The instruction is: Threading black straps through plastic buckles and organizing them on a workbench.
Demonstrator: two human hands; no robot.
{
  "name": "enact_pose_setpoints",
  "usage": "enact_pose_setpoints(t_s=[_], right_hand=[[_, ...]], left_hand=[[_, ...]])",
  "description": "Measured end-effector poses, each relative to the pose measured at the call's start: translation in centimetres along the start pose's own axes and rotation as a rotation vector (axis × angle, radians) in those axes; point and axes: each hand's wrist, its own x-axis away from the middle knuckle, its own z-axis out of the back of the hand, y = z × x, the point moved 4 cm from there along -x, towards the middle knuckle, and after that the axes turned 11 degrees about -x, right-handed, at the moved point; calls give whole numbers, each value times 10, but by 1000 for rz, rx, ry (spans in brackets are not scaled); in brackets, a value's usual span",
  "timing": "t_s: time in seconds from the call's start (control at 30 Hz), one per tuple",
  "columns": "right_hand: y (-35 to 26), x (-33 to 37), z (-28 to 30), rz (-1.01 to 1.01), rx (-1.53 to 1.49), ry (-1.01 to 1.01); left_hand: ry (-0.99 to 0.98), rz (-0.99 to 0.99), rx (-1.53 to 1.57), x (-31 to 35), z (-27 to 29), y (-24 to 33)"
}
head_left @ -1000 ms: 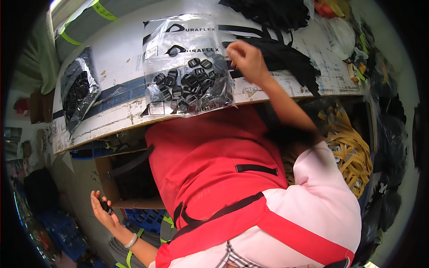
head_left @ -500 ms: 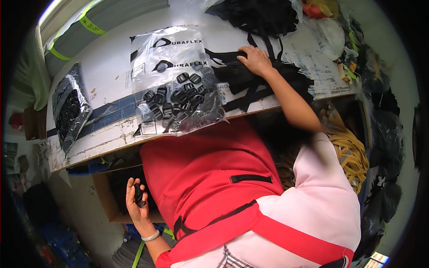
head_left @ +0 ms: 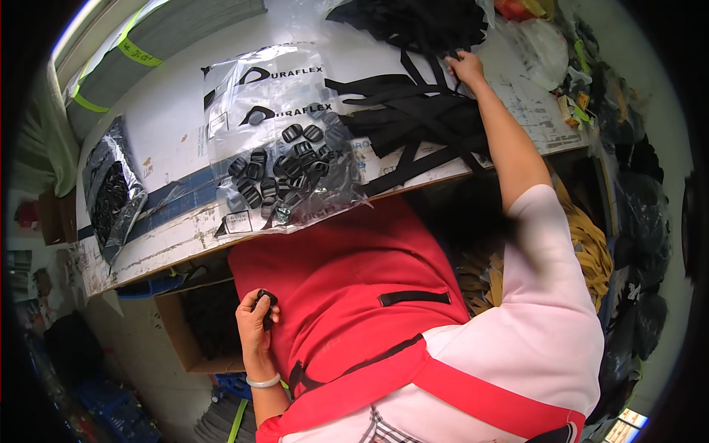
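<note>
My left hand (head_left: 255,325) is closed around a small black plastic buckle (head_left: 266,298) beside the red apron over my lap. Far across the table, my right hand (head_left: 468,69) pinches a black strap at the edge of a large heap of black straps (head_left: 413,26). Nearer to me, a loose spread of cut black straps (head_left: 421,122) lies on the tabletop, some ends hanging toward its front edge. Left of these straps, several black buckles (head_left: 293,134) lie on a clear printed plastic bag (head_left: 221,159).
A second clear bag with black parts (head_left: 112,192) rests at the table's left end. Grey stacked sheets with green bands (head_left: 170,48) stand behind. Under the table are a cardboard box (head_left: 171,332) and tan straps (head_left: 589,251). Plastic bags (head_left: 543,55) crowd the far right.
My right hand has moved farther away and right, from the loose straps to the heap, its fingers closing. My left hand has moved right, toward the apron, still holding the buckle.
</note>
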Motion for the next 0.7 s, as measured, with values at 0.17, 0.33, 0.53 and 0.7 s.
enact_pose_setpoints(t_s=[0.17,0.33,0.53,0.7], right_hand=[[-86,-10,39,353,-504,90],[-216,49,133,309,-897,-32],[-295,215,116,87,-987,-1044],[-270,349,53,-251,-1038,-1469]], left_hand=[[47,6,-58,1,-9,9],[-35,-33,-216,-5,-44,22],[-61,-133,-95,4,-75,49],[-79,-190,-74,5,-83,54]])
